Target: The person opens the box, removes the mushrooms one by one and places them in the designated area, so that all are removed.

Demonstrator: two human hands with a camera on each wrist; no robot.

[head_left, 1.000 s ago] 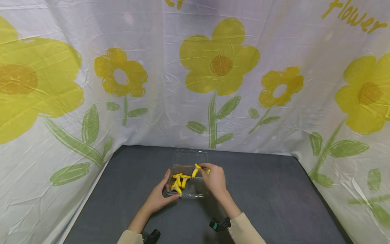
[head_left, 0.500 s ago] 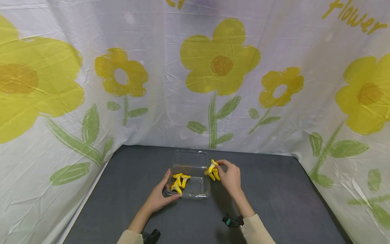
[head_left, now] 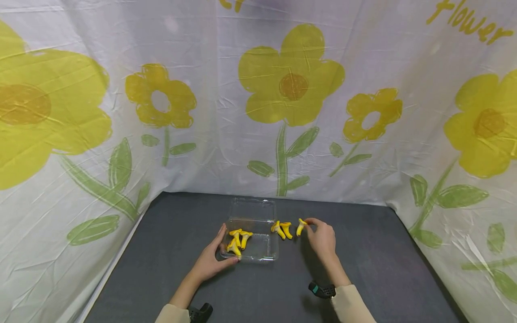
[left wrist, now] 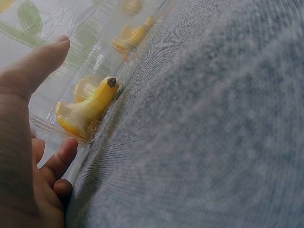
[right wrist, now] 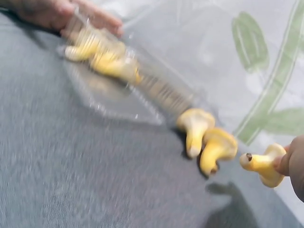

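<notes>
At the lower centre of the frame, a person's right hand [head_left: 321,240] pinches a yellow mushroom with a flared cap and a tapering stem [head_left: 300,228] between thumb and index finger, the stem pointing down; whether it touches the table I cannot tell. Just to its left, two more yellow mushrooms with curved stems [head_left: 286,229] lie side by side on the dark grey, cloth-textured tabletop [head_left: 161,269], next to the right wall of a transparent plastic hinged container [head_left: 264,246]. The left hand [head_left: 211,259] holds that container's left end, thumb and fingers spread apart round its near left corner. Three further yellow mushrooms [head_left: 244,240] sit grouped inside, in the left half, and the transparent lid [head_left: 253,208] stands open toward the top of the frame. A patch of dark strokes [right wrist: 164,90] on the container's wall, in the right wrist view, is too blurred to tell ridges from lettering.

Behind hangs a white cloth printed with yellow flowers [head_left: 218,134]. At the upper right it bears the handwritten-style yellow word "flower" [head_left: 470,21]; at the top centre, yellow lettering cut by the frame edge [head_left: 231,4] seems to read "er". Black wrist straps [head_left: 321,290] and cream sleeves [head_left: 351,305] show at the bottom.
</notes>
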